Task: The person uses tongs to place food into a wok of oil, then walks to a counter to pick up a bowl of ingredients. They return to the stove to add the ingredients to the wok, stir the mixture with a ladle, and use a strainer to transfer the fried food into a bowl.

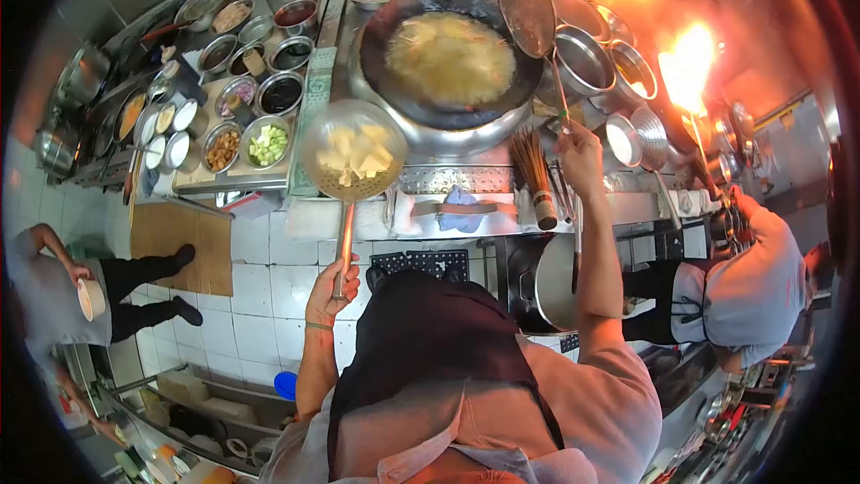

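My left hand (332, 290) is closed round the handle of a perforated strainer (315, 139). Pale yellow chunks (356, 159) lie in its bowl, left of and below the wok. My right hand (580, 154) grips the long handle of a round skimmer (527, 7), raised at the wok's upper right rim. A large black wok (376, 52) sits on the burner, with foaming, pale yellow liquid (451, 58) inside. Whatever is in the foam is hard to make out. A bamboo brush (535, 175) lies just left of my right forearm.
Bowls of chopped green vegetable (267, 143), sauces and other ingredients crowd the left counter. Metal pots (584, 58) stand right of the wok. Tall flames (688, 67) rise near a co-worker (748, 282) at right. Another person (63, 287) stands at left. A large pot (557, 282) is below my right arm.
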Tool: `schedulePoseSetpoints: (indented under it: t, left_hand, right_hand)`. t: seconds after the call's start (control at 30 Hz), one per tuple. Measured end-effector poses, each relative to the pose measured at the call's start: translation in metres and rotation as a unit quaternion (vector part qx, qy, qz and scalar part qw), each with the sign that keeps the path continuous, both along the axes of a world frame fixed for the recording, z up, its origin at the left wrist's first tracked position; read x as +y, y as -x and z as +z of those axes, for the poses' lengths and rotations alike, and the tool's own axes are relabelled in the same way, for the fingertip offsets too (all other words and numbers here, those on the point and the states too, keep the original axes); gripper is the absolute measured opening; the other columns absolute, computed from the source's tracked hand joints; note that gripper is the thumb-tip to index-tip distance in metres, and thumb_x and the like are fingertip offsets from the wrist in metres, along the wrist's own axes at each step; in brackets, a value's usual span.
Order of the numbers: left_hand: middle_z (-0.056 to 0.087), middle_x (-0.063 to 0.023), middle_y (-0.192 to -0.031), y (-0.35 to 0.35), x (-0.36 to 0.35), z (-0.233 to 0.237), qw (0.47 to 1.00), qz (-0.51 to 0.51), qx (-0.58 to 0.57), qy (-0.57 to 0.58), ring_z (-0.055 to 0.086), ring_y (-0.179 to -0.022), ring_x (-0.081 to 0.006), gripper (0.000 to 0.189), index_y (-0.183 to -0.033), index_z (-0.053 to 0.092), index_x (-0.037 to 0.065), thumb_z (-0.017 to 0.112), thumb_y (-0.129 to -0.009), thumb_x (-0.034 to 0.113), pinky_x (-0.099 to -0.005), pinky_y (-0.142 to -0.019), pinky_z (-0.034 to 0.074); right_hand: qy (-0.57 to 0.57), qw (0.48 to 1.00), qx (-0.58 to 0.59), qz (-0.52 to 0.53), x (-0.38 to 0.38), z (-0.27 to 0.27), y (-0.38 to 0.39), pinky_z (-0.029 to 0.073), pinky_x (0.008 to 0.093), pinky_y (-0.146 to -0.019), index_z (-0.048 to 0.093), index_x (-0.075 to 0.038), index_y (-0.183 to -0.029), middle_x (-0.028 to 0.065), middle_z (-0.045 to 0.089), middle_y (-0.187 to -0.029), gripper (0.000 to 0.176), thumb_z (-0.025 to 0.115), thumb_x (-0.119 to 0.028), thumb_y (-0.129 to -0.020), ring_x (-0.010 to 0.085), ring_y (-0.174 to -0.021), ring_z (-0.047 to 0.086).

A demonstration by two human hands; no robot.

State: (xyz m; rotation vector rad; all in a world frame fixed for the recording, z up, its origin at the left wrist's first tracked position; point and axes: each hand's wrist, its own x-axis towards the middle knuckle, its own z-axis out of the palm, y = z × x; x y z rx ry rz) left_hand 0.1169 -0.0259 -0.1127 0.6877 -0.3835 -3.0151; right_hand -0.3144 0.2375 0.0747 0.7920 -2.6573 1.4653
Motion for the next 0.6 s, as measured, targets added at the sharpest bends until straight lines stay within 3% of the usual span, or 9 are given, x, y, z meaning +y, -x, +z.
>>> schedulePoseSetpoints:
  t: [0.1, 0.13, 0.27, 0.37, 0.4, 0.5, 0.57, 0.6]
  left_hand:
    - [0.057, -0.005, -0.085, 0.001, 0.001, -0.007, 0.998, 0.014, -0.037, 0.041, 0.057, -0.068, -0.0182, 0.05, -0.123, 0.053, 0.005, 0.044, -0.1, 0.047, -0.0375, -0.06, 0.053]
    - [0.059, -0.0059, -0.087, 0.001, 0.0, -0.009, 0.997, 0.018, -0.049, 0.056, 0.062, -0.073, -0.0212, 0.057, -0.125, 0.053, 0.005, 0.042, -0.1, 0.055, -0.0421, -0.066, 0.057]
    - [0.059, -0.0061, -0.086, -0.016, 0.001, -0.022, 0.978, 0.026, -0.18, 0.104, 0.061, -0.072, -0.0232, 0.048, -0.114, 0.06, 0.007, 0.046, -0.1, 0.051, -0.0457, -0.069, 0.056]
    - [0.058, -0.0049, -0.083, -0.028, 0.003, -0.032, 0.969, 0.054, -0.216, 0.104, 0.058, -0.067, -0.0218, 0.047, -0.113, 0.06, 0.007, 0.047, -0.099, 0.05, -0.0435, -0.065, 0.058]
    - [0.059, -0.0055, -0.084, -0.029, 0.003, -0.026, 0.969, 0.059, -0.217, 0.102, 0.06, -0.068, -0.0217, 0.04, -0.11, 0.061, 0.008, 0.05, -0.099, 0.046, -0.0443, -0.064, 0.057]
    - [0.057, -0.0051, -0.086, -0.029, 0.007, -0.023, 0.954, 0.057, -0.253, 0.152, 0.057, -0.078, -0.0228, 0.037, -0.11, 0.06, 0.008, 0.057, -0.096, 0.042, -0.0487, -0.076, 0.053]
    - [0.058, -0.0046, -0.085, -0.026, 0.011, -0.027, 0.954, 0.058, -0.244, 0.162, 0.059, -0.074, -0.0209, 0.034, -0.109, 0.061, 0.007, 0.057, -0.096, 0.039, -0.0443, -0.075, 0.054]
    - [0.059, -0.0043, -0.085, -0.024, 0.011, -0.031, 0.954, 0.063, -0.239, 0.167, 0.06, -0.072, -0.02, 0.033, -0.108, 0.061, 0.007, 0.057, -0.096, 0.037, -0.0422, -0.074, 0.054]
  right_hand:
    - [-0.038, 0.998, 0.045, -0.028, -0.007, -0.017, 0.001, 0.044, 0.0288, -0.059, 0.067, 0.002, -0.1, 0.0039, 0.059, -0.069, 0.018, 0.056, -0.005, -0.089, 0.0104, -0.065, 0.054]
    - [0.031, 0.999, -0.006, -0.012, -0.009, -0.024, -0.002, 0.043, 0.0303, -0.057, 0.068, 0.001, -0.093, 0.0034, 0.058, -0.067, 0.015, 0.055, -0.005, -0.088, 0.0105, -0.063, 0.053]
    - [0.005, 0.989, -0.146, 0.003, -0.007, -0.001, -0.026, 0.044, 0.0303, -0.056, 0.066, 0.001, -0.09, 0.0023, 0.058, -0.063, 0.015, 0.051, -0.003, -0.088, 0.0092, -0.061, 0.053]
    - [0.035, 0.998, -0.049, -0.002, -0.007, -0.007, -0.04, 0.044, 0.0305, -0.057, 0.067, 0.0, -0.094, 0.0045, 0.06, -0.066, 0.018, 0.05, -0.003, -0.088, 0.0088, -0.061, 0.054]
    - [0.012, 0.999, -0.038, 0.012, -0.012, 0.004, -0.043, 0.047, 0.0309, -0.061, 0.069, -0.001, -0.102, 0.0082, 0.065, -0.071, 0.021, 0.052, -0.004, -0.089, 0.0101, -0.065, 0.058]
    - [-0.01, 0.999, 0.031, 0.01, -0.017, 0.01, -0.046, 0.053, 0.0354, -0.07, 0.069, -0.002, -0.109, 0.0214, 0.071, -0.084, 0.024, 0.056, -0.008, -0.089, 0.0235, -0.077, 0.07]
    - [-0.041, 0.997, 0.061, -0.008, -0.018, -0.037, -0.017, 0.054, 0.0407, -0.073, 0.068, -0.004, -0.112, 0.0256, 0.068, -0.092, 0.028, 0.059, -0.013, -0.087, 0.0311, -0.084, 0.071]
    - [-0.064, 0.994, 0.085, -0.018, -0.023, -0.03, -0.02, 0.054, 0.0434, -0.075, 0.068, -0.005, -0.114, 0.0258, 0.068, -0.094, 0.031, 0.061, -0.015, -0.086, 0.0333, -0.086, 0.07]
